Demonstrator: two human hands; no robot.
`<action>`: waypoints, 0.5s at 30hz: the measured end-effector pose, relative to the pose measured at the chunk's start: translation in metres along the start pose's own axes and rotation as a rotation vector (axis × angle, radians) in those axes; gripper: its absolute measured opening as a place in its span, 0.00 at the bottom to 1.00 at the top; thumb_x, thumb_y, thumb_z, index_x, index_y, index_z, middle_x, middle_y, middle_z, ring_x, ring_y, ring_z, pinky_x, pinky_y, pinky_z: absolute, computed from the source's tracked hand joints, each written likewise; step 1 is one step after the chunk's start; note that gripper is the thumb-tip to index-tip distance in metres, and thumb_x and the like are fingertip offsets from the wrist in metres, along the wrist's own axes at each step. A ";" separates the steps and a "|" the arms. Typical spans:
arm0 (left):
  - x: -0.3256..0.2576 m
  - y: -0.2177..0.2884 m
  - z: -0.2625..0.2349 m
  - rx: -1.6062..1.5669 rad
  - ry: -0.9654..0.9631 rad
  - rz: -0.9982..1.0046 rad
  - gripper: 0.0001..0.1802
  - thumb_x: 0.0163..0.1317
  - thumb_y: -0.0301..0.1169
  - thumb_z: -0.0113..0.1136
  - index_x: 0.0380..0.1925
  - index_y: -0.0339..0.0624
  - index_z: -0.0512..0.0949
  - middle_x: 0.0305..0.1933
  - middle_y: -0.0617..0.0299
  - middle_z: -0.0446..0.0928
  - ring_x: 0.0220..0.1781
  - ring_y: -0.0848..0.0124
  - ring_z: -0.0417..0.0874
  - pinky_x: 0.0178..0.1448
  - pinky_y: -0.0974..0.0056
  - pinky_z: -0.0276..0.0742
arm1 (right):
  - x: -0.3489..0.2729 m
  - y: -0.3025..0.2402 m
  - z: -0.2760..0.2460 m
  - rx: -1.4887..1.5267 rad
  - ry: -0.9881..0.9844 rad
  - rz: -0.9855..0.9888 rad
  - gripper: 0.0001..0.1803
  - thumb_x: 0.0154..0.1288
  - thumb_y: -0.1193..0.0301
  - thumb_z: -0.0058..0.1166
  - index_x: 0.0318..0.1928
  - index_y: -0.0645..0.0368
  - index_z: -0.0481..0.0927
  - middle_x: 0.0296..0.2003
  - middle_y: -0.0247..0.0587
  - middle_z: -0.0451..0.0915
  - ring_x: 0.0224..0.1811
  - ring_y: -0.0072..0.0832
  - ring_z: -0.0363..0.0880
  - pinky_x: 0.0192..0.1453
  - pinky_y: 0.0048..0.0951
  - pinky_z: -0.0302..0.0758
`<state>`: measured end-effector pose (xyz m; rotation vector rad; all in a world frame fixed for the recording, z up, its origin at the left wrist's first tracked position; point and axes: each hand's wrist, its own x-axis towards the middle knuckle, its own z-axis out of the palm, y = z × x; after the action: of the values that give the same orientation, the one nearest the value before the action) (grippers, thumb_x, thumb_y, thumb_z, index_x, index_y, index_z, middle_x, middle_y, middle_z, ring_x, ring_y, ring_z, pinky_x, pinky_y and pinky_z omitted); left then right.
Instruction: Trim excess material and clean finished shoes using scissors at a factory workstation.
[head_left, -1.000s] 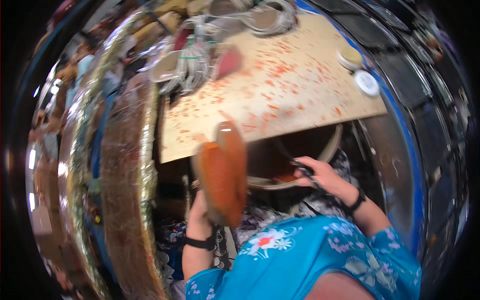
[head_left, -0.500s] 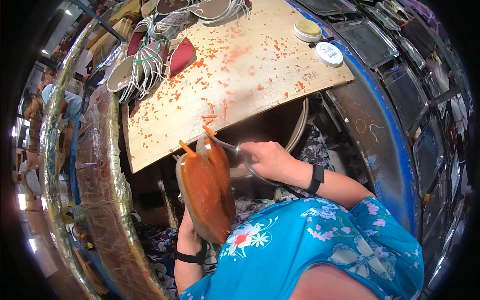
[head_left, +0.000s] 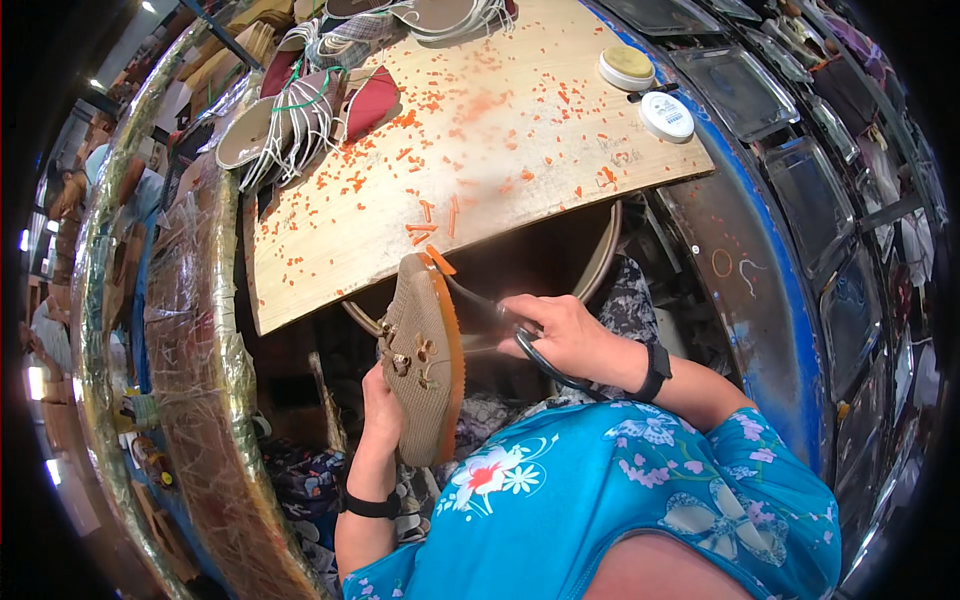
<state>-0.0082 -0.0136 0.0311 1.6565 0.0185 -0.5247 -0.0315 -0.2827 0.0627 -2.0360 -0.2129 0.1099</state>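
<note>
My left hand (head_left: 380,402) grips a shoe (head_left: 418,385) with a brown woven upper, small gold ornaments and an orange sole. Its upper faces left and its toe points at the table edge. Whether a second shoe is behind it is hidden. An orange tab (head_left: 440,262) juts out at the toe. My right hand (head_left: 570,335) is closed on scissors (head_left: 545,365) with a dark looped handle. Their blades are blurred and reach toward the tab; I cannot tell whether they touch it.
Orange scraps (head_left: 420,235) lie scattered over the wooden board (head_left: 560,190). Several unfinished shoes (head_left: 300,110) with loose white strings sit at its far left. A round tin (head_left: 627,66) and a white lid (head_left: 667,116) are at the far right. A foil-wrapped rail (head_left: 225,280) runs along the left.
My left hand has turned the footwear: two orange soles faced me before, now one shoe's woven upper shows. My right hand has shifted slightly right and down, still holding the scissors.
</note>
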 end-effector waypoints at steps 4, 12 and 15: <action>-0.003 0.015 -0.002 -0.312 0.006 -0.199 0.17 0.67 0.36 0.42 0.45 0.35 0.75 0.38 0.60 0.79 0.37 0.70 0.81 0.40 0.66 0.79 | -0.005 0.012 -0.001 -0.051 -0.032 0.083 0.24 0.52 0.58 0.63 0.45 0.59 0.75 0.29 0.49 0.78 0.37 0.47 0.78 0.39 0.39 0.74; 0.000 0.026 0.024 -0.669 0.143 -0.151 0.24 0.67 0.45 0.45 0.53 0.39 0.69 0.49 0.55 0.75 0.48 0.63 0.78 0.50 0.59 0.77 | -0.015 -0.003 -0.015 -0.379 -0.260 -0.099 0.24 0.47 0.58 0.64 0.43 0.55 0.74 0.32 0.45 0.77 0.38 0.46 0.77 0.41 0.44 0.73; -0.001 0.026 0.029 -0.725 0.162 -0.059 0.24 0.67 0.46 0.45 0.54 0.39 0.68 0.50 0.54 0.74 0.49 0.63 0.77 0.52 0.58 0.77 | -0.014 -0.004 -0.010 -0.458 -0.238 -0.184 0.32 0.41 0.57 0.68 0.49 0.54 0.75 0.32 0.40 0.76 0.37 0.39 0.77 0.38 0.37 0.75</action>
<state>-0.0103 -0.0452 0.0540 0.9831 0.3394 -0.3641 -0.0436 -0.2928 0.0707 -2.4430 -0.6198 0.2032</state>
